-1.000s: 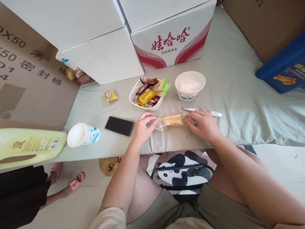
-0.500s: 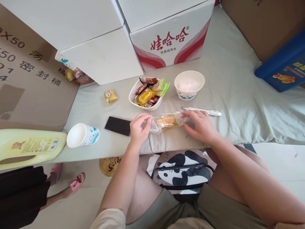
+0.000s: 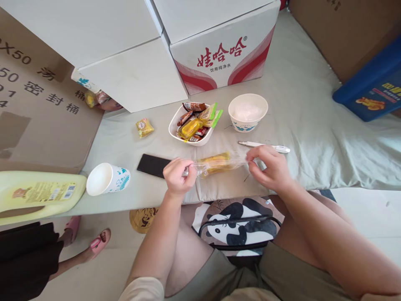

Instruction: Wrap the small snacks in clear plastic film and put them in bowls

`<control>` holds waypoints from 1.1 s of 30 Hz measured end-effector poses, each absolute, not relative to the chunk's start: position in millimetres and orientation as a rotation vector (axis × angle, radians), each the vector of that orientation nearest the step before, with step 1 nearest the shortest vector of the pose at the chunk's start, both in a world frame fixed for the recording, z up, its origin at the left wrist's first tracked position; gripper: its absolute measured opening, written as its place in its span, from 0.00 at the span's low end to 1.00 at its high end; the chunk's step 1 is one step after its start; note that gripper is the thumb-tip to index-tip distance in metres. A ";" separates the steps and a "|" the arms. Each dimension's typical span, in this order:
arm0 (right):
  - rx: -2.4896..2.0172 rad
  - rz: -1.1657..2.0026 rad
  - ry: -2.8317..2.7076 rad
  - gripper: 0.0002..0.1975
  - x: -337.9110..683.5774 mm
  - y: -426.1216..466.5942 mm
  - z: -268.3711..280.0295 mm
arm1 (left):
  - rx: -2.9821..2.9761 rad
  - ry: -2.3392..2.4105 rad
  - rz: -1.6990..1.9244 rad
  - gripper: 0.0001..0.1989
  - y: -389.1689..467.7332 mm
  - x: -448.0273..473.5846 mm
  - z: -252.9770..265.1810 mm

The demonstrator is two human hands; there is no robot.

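Both my hands stretch a strip of clear plastic film (image 3: 237,160) between them, just above the cloth-covered surface. A yellow packaged snack (image 3: 216,162) lies along the film between the hands; whether the film wraps it or only passes over it is hard to make out. My left hand (image 3: 179,176) is closed in a fist on the film's left end and covers the right end of a black phone (image 3: 152,165). At the other end, my right hand (image 3: 266,167) pinches the film between thumb and fingers. Just behind it lies a white utility knife (image 3: 265,146), partly covered by the fingers.
A white bowl of wrapped snacks (image 3: 200,141) and a paper bowl (image 3: 248,115) stand beyond my hands. Leftward are a small yellow packet (image 3: 144,127), a paper cup (image 3: 108,179) and a yellow jug (image 3: 44,192). Cartons (image 3: 224,62) line the back. A person's feet (image 3: 100,242) show below.
Both hands have closed more tightly on the film and pulled it taut into a narrow strip. My left hand has shifted left, partly over the phone; the right has moved slightly right.
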State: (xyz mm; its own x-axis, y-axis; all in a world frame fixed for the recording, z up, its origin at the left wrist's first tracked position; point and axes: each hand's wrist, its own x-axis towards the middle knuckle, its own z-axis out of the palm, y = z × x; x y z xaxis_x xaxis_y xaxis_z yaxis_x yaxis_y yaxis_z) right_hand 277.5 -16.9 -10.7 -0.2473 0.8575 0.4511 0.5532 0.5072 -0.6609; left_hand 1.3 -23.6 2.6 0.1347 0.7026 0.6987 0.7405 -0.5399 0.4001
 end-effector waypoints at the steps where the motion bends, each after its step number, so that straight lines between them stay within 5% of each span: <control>1: -1.194 0.493 -1.906 0.04 278.9 -18.1 -9.1 | -2.362 -1.511 -1.384 0.07 -25.1 1.4 4.0; 6: -1.221 0.635 -1.892 0.05 286.2 -19.8 -5.7 | -2.616 -1.794 -1.530 0.09 -31.1 -1.6 13.7; 11: -1.048 1.006 -2.210 0.18 288.1 -15.4 -7.7 | -3.035 -2.632 -1.808 0.27 -25.4 -16.3 19.1; 13: -1.056 1.042 -2.314 0.21 286.4 -14.0 -10.7 | -2.918 -2.816 -1.807 0.26 -21.9 -20.2 17.4; 18: -1.270 0.836 -2.369 0.14 282.0 -13.8 -20.8 | -2.728 -2.444 -1.469 0.12 -19.3 -14.8 9.1; 22: -1.354 0.727 -2.353 0.13 280.7 -15.2 -25.1 | -3.013 -2.093 -0.862 0.14 -23.4 -9.3 10.7; 27: -1.348 0.738 -2.310 0.23 279.2 -15.4 -24.9 | -3.079 -2.087 -0.485 0.29 -25.1 -11.0 12.5; 33: -1.388 0.694 -2.265 0.35 279.6 -14.5 -28.3 | -2.983 -2.117 -0.515 0.22 -24.0 -12.1 5.8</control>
State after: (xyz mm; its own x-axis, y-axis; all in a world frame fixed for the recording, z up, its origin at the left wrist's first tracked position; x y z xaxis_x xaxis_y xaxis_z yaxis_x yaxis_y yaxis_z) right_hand 279.6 -14.5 -28.3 -0.4310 0.8994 0.0725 0.7043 0.3856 -0.5961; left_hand -12.1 -24.0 5.8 0.3558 0.9300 -0.0920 0.7837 -0.2432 0.5716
